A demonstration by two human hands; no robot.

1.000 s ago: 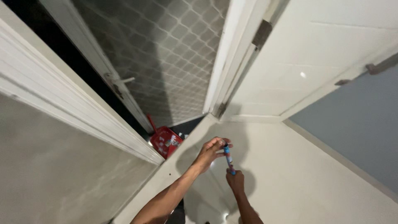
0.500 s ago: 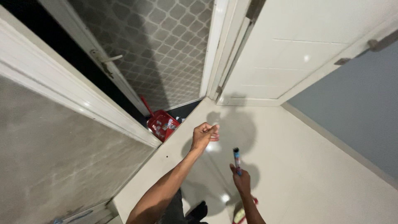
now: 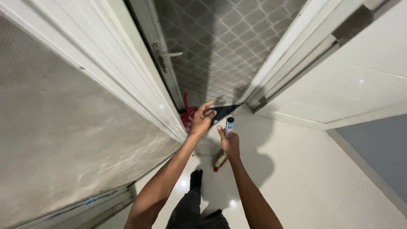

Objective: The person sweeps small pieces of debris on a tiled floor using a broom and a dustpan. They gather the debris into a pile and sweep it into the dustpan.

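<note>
The small blue and white tube [image 3: 229,126] is standing upright in the right hand [image 3: 229,143], whose fingers are clenching around its lower part, so only the upper part and its dark tip are showing above the fist. The tube is being held out in front of the body, above the white floor [image 3: 305,178] and close to the doorway. The left hand [image 3: 202,119] is hovering just beside it, a little higher and to the left, with the fingers released and half spread; it is grasping nothing, and I cannot tell if a cap is lying in the palm. Judging from this, the tube is already taken in hand and seems opened at the top, but nothing is being applied to any surface yet, so the main work appears to be waiting. Below the hands, a red and yellow-green object [image 3: 219,160] is lying on the floor near the person's dark trouser leg and foot [image 3: 195,180]. Further away, a red dustpan-like thing [image 3: 187,117] is leaning at the foot of the white door frame [image 3: 127,80], partly hidden behind the left hand. An open white door with a metal handle [image 3: 166,55] is showing a wall of grey patterned tiles [image 3: 224,38] behind. The frame on the left and the white panel [image 3: 364,76] on the right are leaving only a narrow passage ahead.
</note>
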